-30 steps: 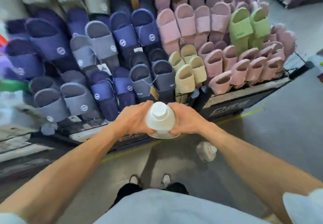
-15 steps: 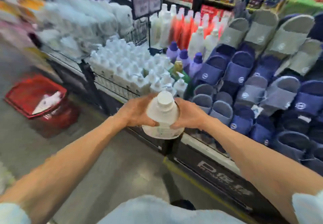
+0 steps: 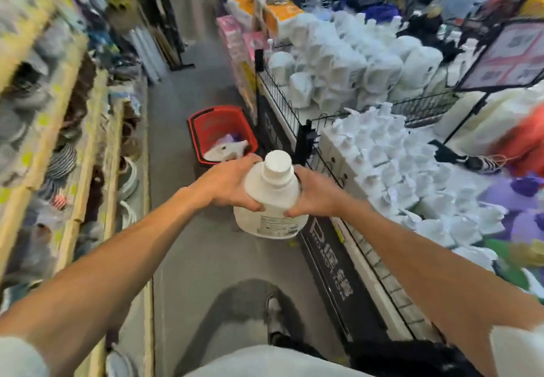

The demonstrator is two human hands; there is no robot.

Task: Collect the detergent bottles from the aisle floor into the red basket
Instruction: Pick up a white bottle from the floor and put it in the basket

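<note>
I hold a white detergent bottle (image 3: pixel 272 197) with a white cap upright in front of me at chest height. My left hand (image 3: pixel 228 183) grips its left side and my right hand (image 3: pixel 316 192) grips its right side. The red basket (image 3: pixel 222 120) stands on the grey aisle floor ahead, just beyond the bottle and slightly left. White and purple items lie inside the basket.
A wire-fenced display (image 3: pixel 391 155) full of white bottles and refill packs lines the right side of the aisle. Wooden shelves (image 3: pixel 70 129) with shoes and goods line the left. The grey floor (image 3: pixel 188 253) runs between them toward the basket.
My view has swung left from the slipper rack to look down the aisle. The red basket now sits straight ahead and closer. Both hands keep the same grip on the bottle.
</note>
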